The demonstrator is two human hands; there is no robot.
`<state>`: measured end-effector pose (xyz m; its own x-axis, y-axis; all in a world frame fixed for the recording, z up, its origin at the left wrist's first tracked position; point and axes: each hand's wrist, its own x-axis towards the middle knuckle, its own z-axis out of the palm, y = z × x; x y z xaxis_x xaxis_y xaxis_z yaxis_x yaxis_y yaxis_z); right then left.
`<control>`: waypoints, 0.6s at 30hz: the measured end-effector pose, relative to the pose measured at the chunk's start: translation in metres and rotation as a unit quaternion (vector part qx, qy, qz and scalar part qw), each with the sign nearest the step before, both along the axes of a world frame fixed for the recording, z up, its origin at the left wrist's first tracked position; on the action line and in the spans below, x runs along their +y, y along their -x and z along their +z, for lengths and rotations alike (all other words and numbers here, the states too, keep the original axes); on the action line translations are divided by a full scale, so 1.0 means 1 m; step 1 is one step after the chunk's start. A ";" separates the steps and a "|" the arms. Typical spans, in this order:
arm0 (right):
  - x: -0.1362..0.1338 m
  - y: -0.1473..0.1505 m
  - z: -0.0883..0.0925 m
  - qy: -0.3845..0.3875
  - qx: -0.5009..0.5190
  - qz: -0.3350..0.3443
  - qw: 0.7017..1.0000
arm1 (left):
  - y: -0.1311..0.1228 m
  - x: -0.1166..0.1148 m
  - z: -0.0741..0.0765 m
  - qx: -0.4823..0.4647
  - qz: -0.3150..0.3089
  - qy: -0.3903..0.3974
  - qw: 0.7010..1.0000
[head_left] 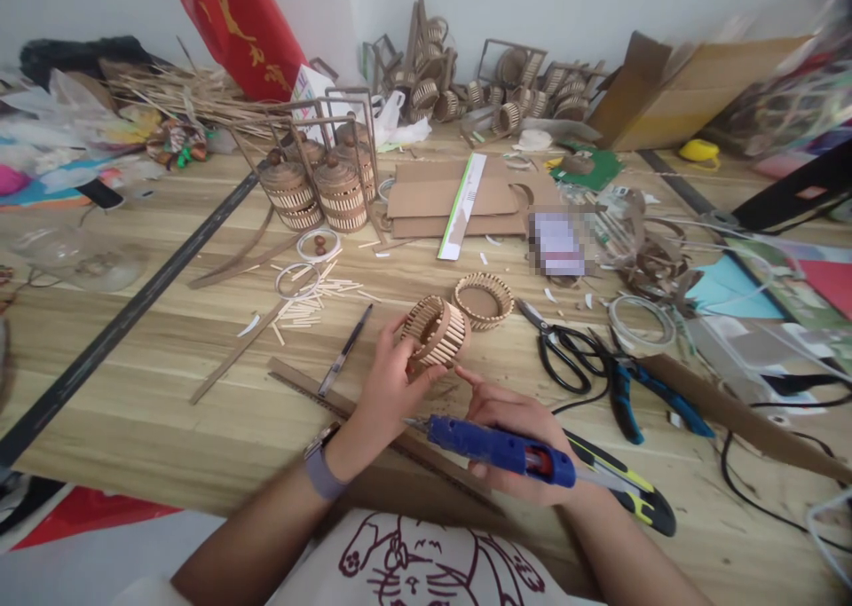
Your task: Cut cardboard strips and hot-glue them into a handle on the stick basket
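Tabletop (166,349) — left hand (390,393) cups slatted ring (437,331), right hand (516,415) clasps glue gun (489,444).

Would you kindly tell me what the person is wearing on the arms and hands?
The left hand and right hand are ungloved, and the forearms are bare of sleeves. A watch with a lilac strap and metal case sits on the left wrist.

bare wood lies left of the craft knife (344,350); scissors (563,349) and pliers (639,393) crowd the right.
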<state>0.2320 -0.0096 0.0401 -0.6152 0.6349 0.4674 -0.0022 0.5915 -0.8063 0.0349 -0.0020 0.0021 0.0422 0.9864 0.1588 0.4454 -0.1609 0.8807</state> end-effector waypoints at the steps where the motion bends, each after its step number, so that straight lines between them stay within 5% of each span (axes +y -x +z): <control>1: 0.000 0.000 0.000 -0.001 -0.001 -0.001 1.000 | 0.000 0.000 -0.001 0.001 0.000 -0.003 1.000; 18: 0.000 0.000 0.001 -0.005 -0.022 -0.014 1.000 | 0.000 -0.001 -0.001 0.018 -0.018 0.004 1.000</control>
<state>0.2318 -0.0092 0.0411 -0.6172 0.6480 0.4463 0.0501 0.5985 -0.7996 0.0345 -0.0035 0.0012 0.0827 0.9855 0.1482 0.4709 -0.1697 0.8657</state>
